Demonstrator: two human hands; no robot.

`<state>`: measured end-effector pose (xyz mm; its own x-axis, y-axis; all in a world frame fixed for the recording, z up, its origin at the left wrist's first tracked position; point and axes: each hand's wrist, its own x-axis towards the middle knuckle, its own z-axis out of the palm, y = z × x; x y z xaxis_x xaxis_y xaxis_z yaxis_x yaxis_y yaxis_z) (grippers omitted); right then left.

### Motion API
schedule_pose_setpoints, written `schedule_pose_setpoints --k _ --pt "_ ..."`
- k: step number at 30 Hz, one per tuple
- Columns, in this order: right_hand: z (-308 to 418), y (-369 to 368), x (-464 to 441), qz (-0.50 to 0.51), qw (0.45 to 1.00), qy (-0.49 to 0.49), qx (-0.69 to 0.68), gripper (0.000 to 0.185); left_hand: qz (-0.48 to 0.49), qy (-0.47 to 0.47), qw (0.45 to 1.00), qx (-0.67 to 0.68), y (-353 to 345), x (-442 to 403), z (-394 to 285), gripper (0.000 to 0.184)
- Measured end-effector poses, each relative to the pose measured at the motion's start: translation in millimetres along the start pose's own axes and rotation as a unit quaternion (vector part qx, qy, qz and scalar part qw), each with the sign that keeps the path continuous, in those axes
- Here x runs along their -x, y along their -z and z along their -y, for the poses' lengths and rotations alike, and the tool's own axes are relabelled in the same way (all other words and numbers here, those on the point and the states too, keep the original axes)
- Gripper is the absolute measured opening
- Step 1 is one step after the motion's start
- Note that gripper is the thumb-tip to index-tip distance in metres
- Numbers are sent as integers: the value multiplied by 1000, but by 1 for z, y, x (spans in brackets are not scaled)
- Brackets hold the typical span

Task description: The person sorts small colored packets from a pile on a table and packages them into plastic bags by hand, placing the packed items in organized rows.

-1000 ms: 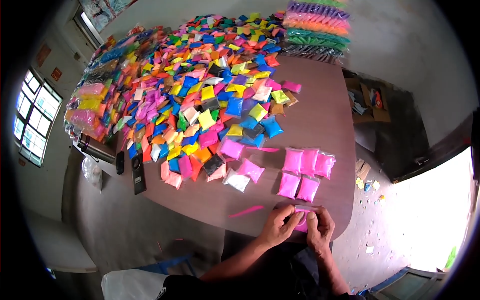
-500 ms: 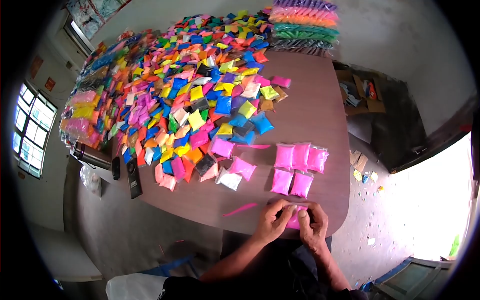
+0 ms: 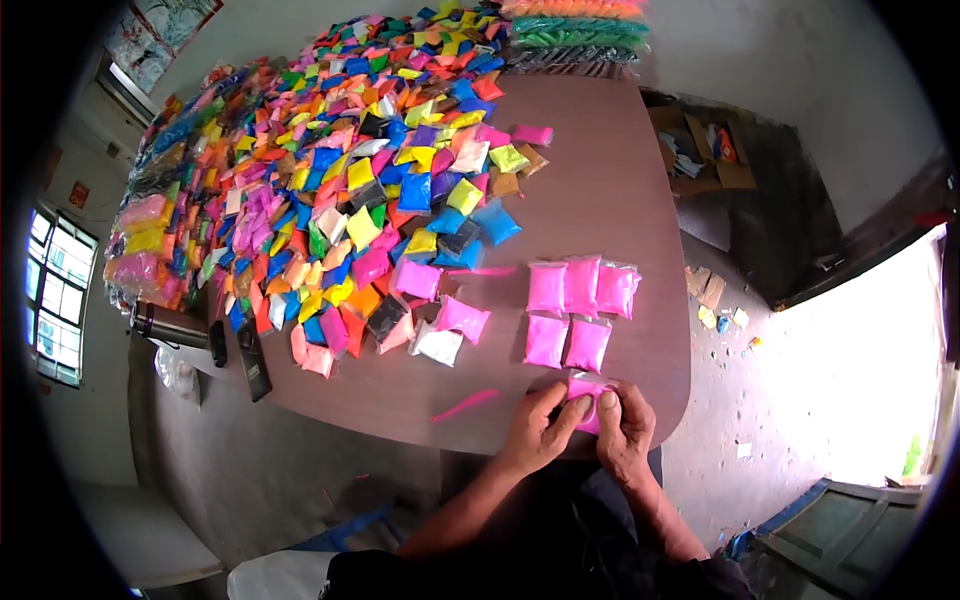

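Note:
At the table's near edge, my left hand (image 3: 541, 430) and my right hand (image 3: 626, 428) grip a small clear bag of pink material (image 3: 590, 392) from both sides, thumbs on its front. Just beyond the hands lie several filled pink packets (image 3: 546, 341) in two rows. A thin pink strip (image 3: 466, 404) rests on the table left of my left hand. Another pink strip (image 3: 482, 271) is farther back, beside the pile. The lower part of the held bag is partly hidden by the fingers.
A large pile of multicoloured packets (image 3: 330, 170) covers the table's (image 3: 590, 150) left and back. Bundled packets (image 3: 580, 35) lie at the far edge. A black remote (image 3: 254, 362) and metal flask (image 3: 172, 325) sit at the left edge. An open cardboard box (image 3: 735, 175) stands right.
The whole view has shifted, so the table and packets appear farther left and higher. Both hands keep hold of the pink bag, with the thumbs slightly moved on it.

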<state>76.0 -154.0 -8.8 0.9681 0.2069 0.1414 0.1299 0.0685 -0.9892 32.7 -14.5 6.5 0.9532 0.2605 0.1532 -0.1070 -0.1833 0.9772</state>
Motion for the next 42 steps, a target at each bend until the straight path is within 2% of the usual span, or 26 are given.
schedule_pose_setpoints --k 3,8,11,15,17,20,23,27,29,33,39,41,42 --pt "15 1 -3 74 994 -17 77 21 -12 10 1000 -4 4 2 1 18" --pt "0 4 0 56 998 -18 33 20 10 53 998 25 3 2 -2 20" --pt "-4 3 1 2 1000 -15 10 16 52 69 996 23 7 3 -1 16" --pt "-3 2 2 -12 999 -31 -6 16 46 68 996 38 4 0 -6 13" --pt "6 0 -1 12 1000 -29 -3 17 31 67 996 41 5 0 -2 20" --pt "2 3 0 38 998 -44 34 18 24 60 997 37 7 -1 -2 19" --pt "6 3 -3 32 999 -19 -2 19 38 50 997 42 8 0 -1 18" --pt "2 5 1 20 999 -38 -18 20 61 68 993 74 11 -2 -13 18" --pt "0 4 1 6 998 -38 -42 21 99 118 987 48 14 -1 -9 19" --pt "2 2 0 9 999 -30 -28 22 65 78 991 82 11 -2 -5 15" --pt "5 3 -2 25 999 -34 18 21 75 88 990 83 14 2 5 13" --pt "5 4 -3 18 1000 -4 7 20 83 92 988 87 13 0 1 13" --pt "5 4 -3 16 1000 -8 6 20 81 101 984 126 12 0 -2 13"
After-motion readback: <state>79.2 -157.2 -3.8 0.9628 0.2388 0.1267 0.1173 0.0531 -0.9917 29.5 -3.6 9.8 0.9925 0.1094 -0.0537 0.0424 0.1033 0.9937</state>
